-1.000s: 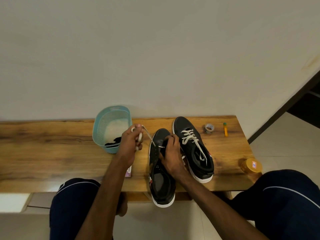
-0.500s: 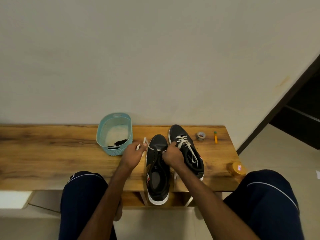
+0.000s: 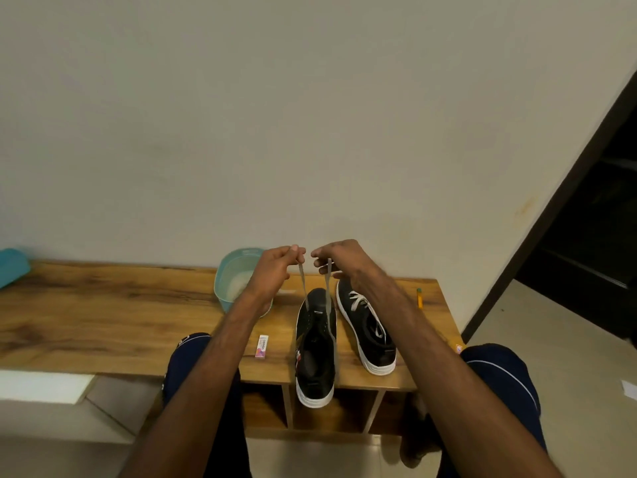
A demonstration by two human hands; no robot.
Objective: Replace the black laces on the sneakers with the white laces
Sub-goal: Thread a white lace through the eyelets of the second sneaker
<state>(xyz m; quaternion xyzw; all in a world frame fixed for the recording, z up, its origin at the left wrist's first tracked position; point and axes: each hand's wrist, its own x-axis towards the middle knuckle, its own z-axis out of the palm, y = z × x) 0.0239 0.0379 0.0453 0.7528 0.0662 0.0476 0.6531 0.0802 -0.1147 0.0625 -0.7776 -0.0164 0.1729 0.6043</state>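
Two black sneakers with white soles stand on the wooden bench (image 3: pixel 103 322). The left sneaker (image 3: pixel 315 353) hangs over the bench's front edge, with a white lace (image 3: pixel 303 288) through its lowest eyelets near the toe. My left hand (image 3: pixel 275 270) pinches one end of that lace and my right hand (image 3: pixel 344 263) pinches the other, both raised above the toe so the two strands run up taut. The right sneaker (image 3: pixel 367 329) is laced in white.
A light blue basket (image 3: pixel 231 277) stands behind my left forearm, by the wall. A small white and pink packet (image 3: pixel 262 346) lies left of the sneakers, an orange pen (image 3: pixel 419 298) to their right. Part of a teal object (image 3: pixel 12 267) shows at the far left.
Both hands rose from the left sneaker's toe and came together, drawing the two white lace ends upward. The view tilted and shifted, so the bench sits lower.
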